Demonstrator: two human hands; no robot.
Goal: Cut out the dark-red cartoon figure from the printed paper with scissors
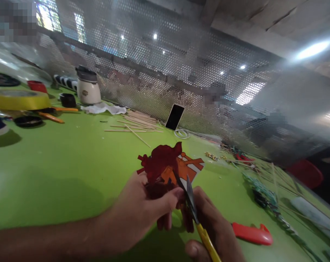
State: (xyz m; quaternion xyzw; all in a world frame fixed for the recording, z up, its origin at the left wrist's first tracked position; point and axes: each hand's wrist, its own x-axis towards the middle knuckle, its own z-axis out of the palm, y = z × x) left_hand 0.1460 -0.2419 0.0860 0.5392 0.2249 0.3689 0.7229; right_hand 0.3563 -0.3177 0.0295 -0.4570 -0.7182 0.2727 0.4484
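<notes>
My left hand (143, 207) pinches a flat paper cutout (162, 160), dark red with an orange and white part on its right side. The cutout is held just above the green table, its lower edge partly covered by my thumb. In my right hand (216, 225) is a pair of scissors (191, 200) with yellow handles. Their blades are slightly apart and lie at the orange and white part of the cutout. The fingers of my right hand are wrapped around the handles, partly out of frame.
A red-handled tool (252, 233) lies right of my right hand. Thin wooden sticks (140, 122) and a phone (175, 117) are at the back, by a mesh screen (143, 80). Yellow tape (20, 101) and a pale jar (88, 89) stand left. Green twisted strands (263, 191) lie right.
</notes>
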